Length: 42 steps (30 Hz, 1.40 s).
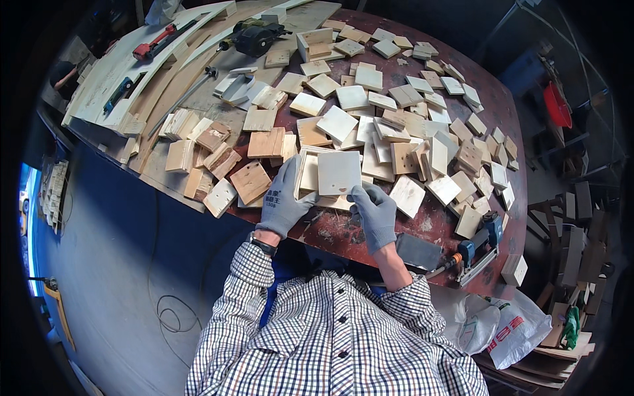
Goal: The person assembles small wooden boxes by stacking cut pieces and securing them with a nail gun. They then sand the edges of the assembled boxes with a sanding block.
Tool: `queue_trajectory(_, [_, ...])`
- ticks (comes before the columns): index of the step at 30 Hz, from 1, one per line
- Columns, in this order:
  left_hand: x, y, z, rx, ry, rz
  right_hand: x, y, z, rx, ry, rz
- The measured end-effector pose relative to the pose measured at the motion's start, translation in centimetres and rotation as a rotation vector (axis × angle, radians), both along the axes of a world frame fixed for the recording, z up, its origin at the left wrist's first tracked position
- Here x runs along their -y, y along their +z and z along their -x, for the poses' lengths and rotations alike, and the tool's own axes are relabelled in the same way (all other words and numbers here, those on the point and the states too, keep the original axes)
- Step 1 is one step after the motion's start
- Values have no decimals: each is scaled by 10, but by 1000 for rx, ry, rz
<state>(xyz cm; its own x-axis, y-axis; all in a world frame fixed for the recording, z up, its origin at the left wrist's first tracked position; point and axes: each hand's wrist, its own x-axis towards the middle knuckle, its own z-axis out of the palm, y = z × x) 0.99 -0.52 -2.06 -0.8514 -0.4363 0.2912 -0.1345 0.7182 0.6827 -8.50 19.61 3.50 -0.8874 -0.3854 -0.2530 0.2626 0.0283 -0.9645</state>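
- Left hand (pixel 282 203), at the tabletop's (pixel 330 231) near edge: fingers partly hidden behind wood blocks (pixel 308 175).
- Checked shirt (pixel 340 340): cut off below.
- Person (pixel 65 77) beyond the tabletop's left edge: mostly lost in shadow.

Just left of the frame's centre, your gloved left hand (pixel 284 203) grips, thumb (pixel 308 200) pointing right; right of centre, your gloved right hand (pixel 375 216) curls in a pinch. Both forearms (pixel 243 282) slant inward from below.

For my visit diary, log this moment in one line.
Left hand: against wooden pieces | Right hand: pinching pale square block | Red table: scattered wooden blocks | Blue tool: lying at right
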Motion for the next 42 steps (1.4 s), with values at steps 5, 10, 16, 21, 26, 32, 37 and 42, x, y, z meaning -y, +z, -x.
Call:
queue_trajectory(5, [2, 5, -3, 56, -83, 101, 5, -20, -10, -218, -8, -235])
queue_trajectory(10, [-2, 20, -7, 101, -133, 147, 9, -33, -13, -570, 86, -465])
queue_trajectory(16, [3, 4, -3, 64, -118, 130, 11, -29, -5, -629, 291, -586])
queue_trajectory(21, [3, 7, -1, 41, -142, 110, -6, -18, 13, -696, 392, -592])
queue_trajectory(26, [1, 14, 0, 42, -113, 116, -17, -12, 45, -1037, 170, -502])
queue_trajectory(32, [6, 7, -1, 42, -120, 105, 5, -3, 73, -1386, 608, -643])
queue_trajectory(37, [3, 15, -3, 78, -138, 90, 16, -17, 72, -1278, 629, -645])
queue_trajectory(42, [2, 17, -3, 98, -116, 28, 14, -18, 73, -1242, 658, -644])
